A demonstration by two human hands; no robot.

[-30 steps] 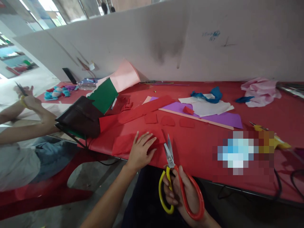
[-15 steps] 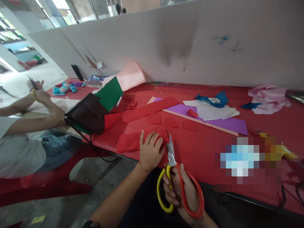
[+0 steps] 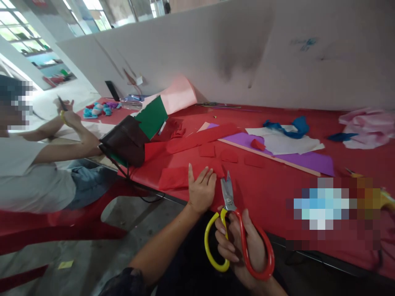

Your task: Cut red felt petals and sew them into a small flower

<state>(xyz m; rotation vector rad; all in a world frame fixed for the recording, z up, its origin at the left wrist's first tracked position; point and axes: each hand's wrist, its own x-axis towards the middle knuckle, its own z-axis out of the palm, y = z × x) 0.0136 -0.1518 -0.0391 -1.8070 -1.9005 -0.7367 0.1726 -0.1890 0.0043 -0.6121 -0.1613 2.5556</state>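
My left hand (image 3: 201,190) lies flat with fingers spread on a sheet of red crepe paper (image 3: 175,176) at the near edge of the red table (image 3: 265,193). My right hand (image 3: 243,246) grips a pair of scissors (image 3: 234,230) with one yellow and one red handle. The short steel blades point up and away, just right of my left hand, over the table edge. Small cut red pieces (image 3: 220,154) lie a little beyond my left hand.
A long red strip (image 3: 197,139), purple sheet (image 3: 296,158), white paper (image 3: 286,144), blue scraps (image 3: 293,125), green card (image 3: 152,117), pink roll (image 3: 179,96) and dark bag (image 3: 126,139) lie on the table. A seated person (image 3: 40,164) works at the left. A white partition (image 3: 247,53) backs the table.
The view has swung left and the seated person shows more. My left hand curled briefly on the red paper, then flattened again. The scissors stay in my right hand, shifted slightly right.
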